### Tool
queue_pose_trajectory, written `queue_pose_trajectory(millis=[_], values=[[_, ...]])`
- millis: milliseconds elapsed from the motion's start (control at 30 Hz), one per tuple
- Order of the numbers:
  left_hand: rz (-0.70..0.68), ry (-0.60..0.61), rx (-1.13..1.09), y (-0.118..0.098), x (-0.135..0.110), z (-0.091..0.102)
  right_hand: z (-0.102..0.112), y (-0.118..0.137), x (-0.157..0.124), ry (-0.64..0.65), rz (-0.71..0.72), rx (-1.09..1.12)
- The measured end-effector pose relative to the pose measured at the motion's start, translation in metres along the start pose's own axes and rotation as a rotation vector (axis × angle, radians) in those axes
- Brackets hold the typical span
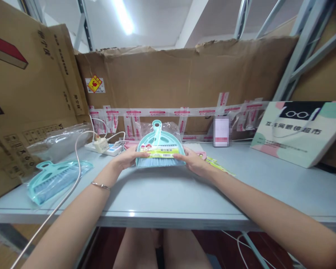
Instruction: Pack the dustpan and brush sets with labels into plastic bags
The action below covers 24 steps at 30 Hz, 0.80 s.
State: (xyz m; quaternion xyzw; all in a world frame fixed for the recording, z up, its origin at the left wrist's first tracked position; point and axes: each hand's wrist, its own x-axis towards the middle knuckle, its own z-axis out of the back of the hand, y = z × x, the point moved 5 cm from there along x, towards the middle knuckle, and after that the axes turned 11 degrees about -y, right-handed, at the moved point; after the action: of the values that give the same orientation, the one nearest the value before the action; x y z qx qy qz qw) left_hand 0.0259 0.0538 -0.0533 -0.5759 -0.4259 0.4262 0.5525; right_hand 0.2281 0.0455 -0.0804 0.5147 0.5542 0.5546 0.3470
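Note:
A teal dustpan-and-brush set [158,145] with a yellow label sits upright on the grey table [168,194], a clear plastic bag [172,129] behind it. My left hand [128,157] grips its left lower corner. My right hand [192,160] grips its right lower corner. Fingers of both hands are curled around the set's edges. A thin bracelet is on my left wrist.
A second teal dustpan set [54,179] in clear wrap lies at the left. A white power strip [105,147] with cables sits behind it. Cardboard boxes [25,97] wall the left and back. A printed bag [299,130] leans at the right. Green leaflets [220,166] lie by my right hand.

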Motion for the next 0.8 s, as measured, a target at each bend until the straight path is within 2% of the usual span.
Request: queue_pose_trajectory(millis=[67, 167, 467, 667, 800], values=[[0.005, 0.012, -0.032, 0.002, -0.002, -0.002, -0.003, 0.005, -0.006, 0.056, 0.014, 0.033], [0.003, -0.004, -0.041, 0.002, -0.003, -0.004, -0.003, 0.006, -0.009, 0.060, -0.007, 0.071], [0.010, -0.036, -0.015, 0.007, 0.000, -0.003, 0.002, -0.013, -0.003, -0.173, -0.147, 0.183], [-0.052, 0.092, -0.031, 0.004, -0.002, -0.010, 0.014, -0.013, -0.002, -0.397, -0.115, 0.285], [-0.063, -0.038, -0.056, 0.009, 0.004, -0.005, 0.013, -0.011, -0.003, -0.430, -0.109, 0.215]])
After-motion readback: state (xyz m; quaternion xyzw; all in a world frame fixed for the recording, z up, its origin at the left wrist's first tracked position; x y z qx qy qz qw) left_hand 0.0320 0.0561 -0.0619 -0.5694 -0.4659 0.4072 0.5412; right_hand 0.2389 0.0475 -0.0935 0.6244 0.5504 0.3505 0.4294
